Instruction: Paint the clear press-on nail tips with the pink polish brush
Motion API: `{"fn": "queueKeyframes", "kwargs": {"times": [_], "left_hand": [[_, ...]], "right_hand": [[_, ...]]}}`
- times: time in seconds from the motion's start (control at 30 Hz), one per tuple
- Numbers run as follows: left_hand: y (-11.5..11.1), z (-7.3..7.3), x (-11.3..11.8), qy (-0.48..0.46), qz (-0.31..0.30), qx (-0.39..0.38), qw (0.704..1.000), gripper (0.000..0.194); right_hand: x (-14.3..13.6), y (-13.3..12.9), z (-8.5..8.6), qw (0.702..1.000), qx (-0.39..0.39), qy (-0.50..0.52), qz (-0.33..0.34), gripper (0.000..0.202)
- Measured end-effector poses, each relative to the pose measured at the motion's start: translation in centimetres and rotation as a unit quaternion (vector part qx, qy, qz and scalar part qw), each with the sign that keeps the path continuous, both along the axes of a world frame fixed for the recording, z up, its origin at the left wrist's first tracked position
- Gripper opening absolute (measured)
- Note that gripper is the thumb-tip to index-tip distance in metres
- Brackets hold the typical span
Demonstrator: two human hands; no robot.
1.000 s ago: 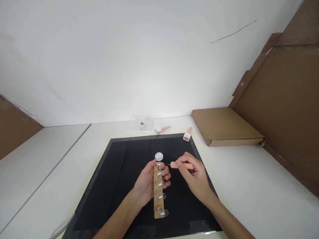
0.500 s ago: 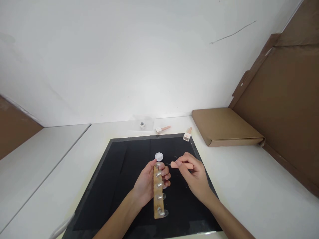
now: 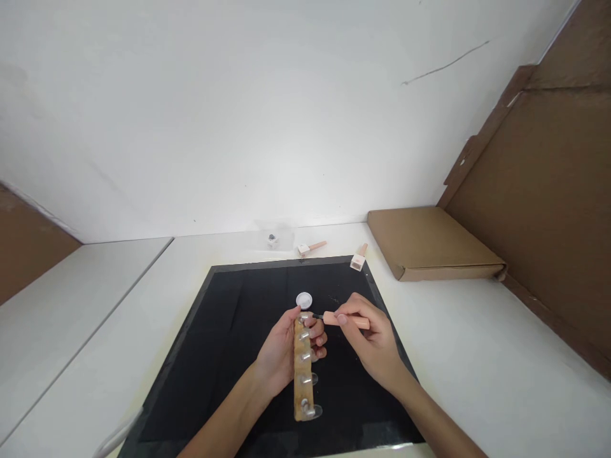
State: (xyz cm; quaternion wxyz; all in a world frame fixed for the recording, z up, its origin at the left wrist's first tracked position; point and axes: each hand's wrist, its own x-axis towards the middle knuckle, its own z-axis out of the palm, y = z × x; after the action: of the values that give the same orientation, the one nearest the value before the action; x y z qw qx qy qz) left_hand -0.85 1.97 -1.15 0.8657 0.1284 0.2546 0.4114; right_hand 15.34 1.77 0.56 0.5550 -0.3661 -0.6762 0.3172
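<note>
My left hand (image 3: 279, 353) is wrapped round the upper part of a yellowish strip (image 3: 303, 369) that bears several clear nail tips. My right hand (image 3: 375, 340) pinches the peach handle of a small brush (image 3: 346, 320). The dark brush end points left and is at the topmost nail tip (image 3: 305, 315); whether it touches cannot be made out. Just beyond my left fingertips lies a small round white dish (image 3: 304, 300) on the black mat (image 3: 252, 305).
Two bottles with peach caps, one (image 3: 304, 250) behind the mat and another (image 3: 358, 261) at its back right corner. A clear packet (image 3: 281, 239) stands behind. A flat cardboard box (image 3: 434, 245) lies at right, a white cable (image 3: 117, 436) at lower left.
My right hand's brush has moved slightly left, bringing its dark end closer to the topmost nail tip. My left hand and the strip have barely moved.
</note>
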Motion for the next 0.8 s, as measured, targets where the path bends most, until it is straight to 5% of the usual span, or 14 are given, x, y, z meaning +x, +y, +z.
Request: {"fn": "queueKeyframes", "kwargs": {"times": [0.8], "left_hand": [[-0.13, 0.11, 0.12, 0.031, 0.0, 0.007, 1.0, 0.029]], "right_hand": [[0.08, 0.02, -0.13, 1.0, -0.002, -0.007, 0.001, 0.017]]}}
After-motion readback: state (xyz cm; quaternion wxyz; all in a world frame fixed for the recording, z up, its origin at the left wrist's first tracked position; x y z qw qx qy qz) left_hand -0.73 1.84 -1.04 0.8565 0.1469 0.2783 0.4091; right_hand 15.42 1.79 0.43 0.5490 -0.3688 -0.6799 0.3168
